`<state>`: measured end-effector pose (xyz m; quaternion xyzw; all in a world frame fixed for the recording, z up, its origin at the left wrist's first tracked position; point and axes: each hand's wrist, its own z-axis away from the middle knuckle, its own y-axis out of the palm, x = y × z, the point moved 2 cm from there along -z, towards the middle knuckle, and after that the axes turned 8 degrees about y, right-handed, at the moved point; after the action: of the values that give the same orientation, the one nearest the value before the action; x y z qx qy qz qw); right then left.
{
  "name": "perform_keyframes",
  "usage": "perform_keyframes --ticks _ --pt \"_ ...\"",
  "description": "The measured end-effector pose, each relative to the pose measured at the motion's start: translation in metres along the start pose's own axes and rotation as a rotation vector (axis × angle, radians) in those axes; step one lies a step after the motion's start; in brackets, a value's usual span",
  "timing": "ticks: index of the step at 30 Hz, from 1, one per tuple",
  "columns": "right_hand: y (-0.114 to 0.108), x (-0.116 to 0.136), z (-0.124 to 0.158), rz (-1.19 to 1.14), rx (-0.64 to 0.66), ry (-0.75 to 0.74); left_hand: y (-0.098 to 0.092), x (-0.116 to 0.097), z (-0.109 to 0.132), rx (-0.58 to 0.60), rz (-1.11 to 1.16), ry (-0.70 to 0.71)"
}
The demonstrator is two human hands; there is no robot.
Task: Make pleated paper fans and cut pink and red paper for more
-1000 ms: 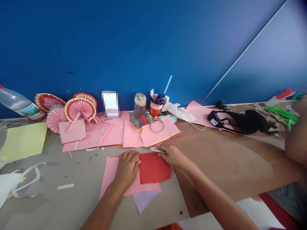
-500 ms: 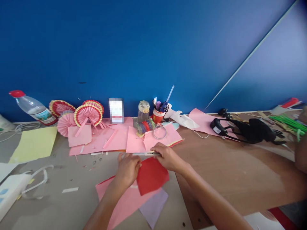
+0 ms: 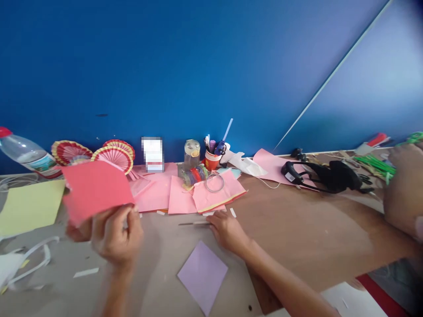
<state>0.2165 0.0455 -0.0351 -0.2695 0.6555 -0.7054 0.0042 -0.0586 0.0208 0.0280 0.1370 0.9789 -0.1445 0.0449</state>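
My left hand (image 3: pixel 117 233) is raised over the left of the table, its fingers closed on the lower edge of a red sheet of paper (image 3: pixel 99 189). The sheet is slightly blurred and covers part of the paper fans behind it. My right hand (image 3: pixel 228 231) rests on the table, closed around a slim pointed metal tool (image 3: pixel 190 223) whose tip points left. In front of that hand, a purple paper square (image 3: pixel 203 277) lies turned like a diamond.
Pink papers (image 3: pixel 153 198), ribbon rolls (image 3: pixel 194 176), a jar (image 3: pixel 192 154) and a pen cup (image 3: pixel 212 159) stand along the blue wall. Paper fans (image 3: pixel 112 158) and a bottle (image 3: pixel 29 154) are left. At right are a black strapped device (image 3: pixel 330 176) and another person's arm (image 3: pixel 401 193).
My left hand has lifted up and left with the red paper. The pink sheet has left its place, leaving the purple square uncovered. Another person's arm has come further into view at right.
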Motion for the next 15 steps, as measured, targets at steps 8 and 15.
perform_keyframes --ticks 8,15 --pt "-0.005 0.014 0.004 -0.356 0.042 0.108 0.032 -0.045 0.03 0.218 0.042 0.322" --pt "-0.003 0.067 -0.019 -1.567 0.136 0.276 0.038 -0.07 0.049 0.427 0.27 0.302"
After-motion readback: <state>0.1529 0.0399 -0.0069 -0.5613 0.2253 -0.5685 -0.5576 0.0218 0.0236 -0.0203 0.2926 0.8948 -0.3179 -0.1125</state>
